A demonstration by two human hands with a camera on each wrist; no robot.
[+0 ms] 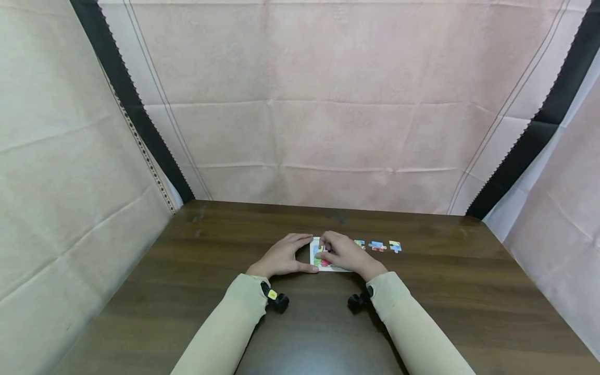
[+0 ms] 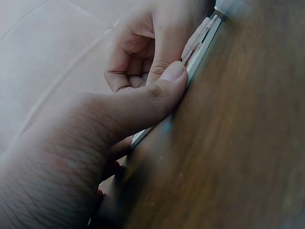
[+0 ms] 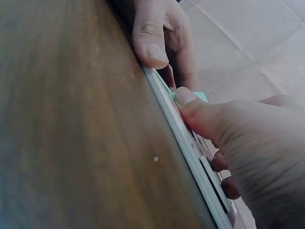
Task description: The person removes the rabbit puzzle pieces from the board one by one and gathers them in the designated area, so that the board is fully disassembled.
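Observation:
A small white-bordered jigsaw puzzle board [image 1: 314, 255] with a colourful picture lies flat on the brown table. My left hand [image 1: 287, 255] holds the board's left side, thumb at the near corner and fingers at the far one. In the left wrist view, the left thumb [image 2: 167, 83] presses on the board's edge. Over the board, my right hand [image 1: 346, 253] pinches a puzzle piece, whose green part [image 3: 201, 97] shows beside the thumb in the right wrist view. Fingers hide most of that piece and part of the picture.
Right of the board, loose puzzle pieces lie in a row: one partly behind the right hand [image 1: 360, 244], a blue and pink one [image 1: 377, 246], and a blue and yellow one [image 1: 395, 246]. Pale cloth walls [image 1: 328, 130] surround the table [image 1: 234, 224].

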